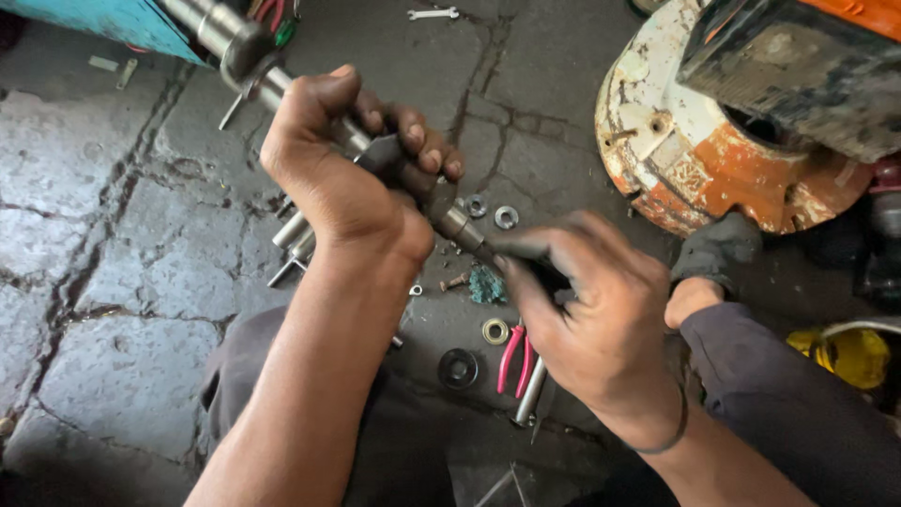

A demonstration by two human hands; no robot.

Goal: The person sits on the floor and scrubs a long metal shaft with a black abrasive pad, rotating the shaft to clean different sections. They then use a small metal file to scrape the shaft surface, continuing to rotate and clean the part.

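Observation:
My left hand [347, 169] is closed around a long grey metal shaft [246, 56] that runs from the upper left down toward the middle. My right hand [587, 314] pinches the shaft's thin lower end [469, 237] with greasy fingertips. Below the hands, on the cracked floor, lie pliers with pink handles [512, 357], a black ring [458, 368], a brass ring [496, 330], two steel washers [492, 212] and a small screw [454, 282]. A teal scrap [486, 284] lies beside them.
A round, rusty white-and-orange machine housing [694, 141] stands at the upper right under a dark block. A blue object [113, 21] sits at the top left. A small spanner [434, 13] lies at the top. A yellow thing [849, 355] is at the right. Steel rods [293, 246] lie by my left wrist.

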